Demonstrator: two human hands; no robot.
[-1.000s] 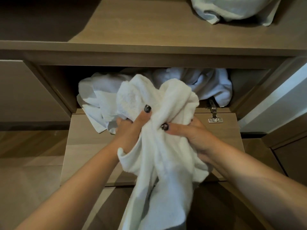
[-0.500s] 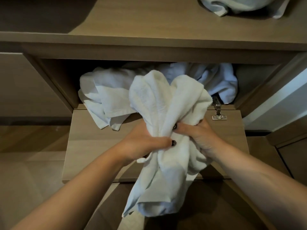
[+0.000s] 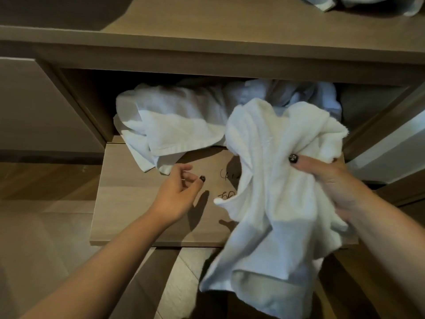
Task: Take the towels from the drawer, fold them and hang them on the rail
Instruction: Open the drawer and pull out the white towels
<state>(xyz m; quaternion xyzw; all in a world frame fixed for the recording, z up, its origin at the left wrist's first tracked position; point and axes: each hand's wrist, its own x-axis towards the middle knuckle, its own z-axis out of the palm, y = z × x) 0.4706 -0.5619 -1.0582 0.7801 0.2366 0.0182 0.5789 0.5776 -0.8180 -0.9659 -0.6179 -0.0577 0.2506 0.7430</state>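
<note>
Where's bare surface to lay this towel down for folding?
Best patch: the folded-down wooden panel left of the left hand, below the crumpled towels in the opening. The shelf top is bare left of the cloth. Crowded: the panel's right side, under the held towel and right hand.

Single head-worn wide-angle view, aimed forward and steeply down; the open drawer [image 3: 161, 217] and both forearms are framed close up, the shelf [image 3: 230, 26] above seen at the top edge.
</note>
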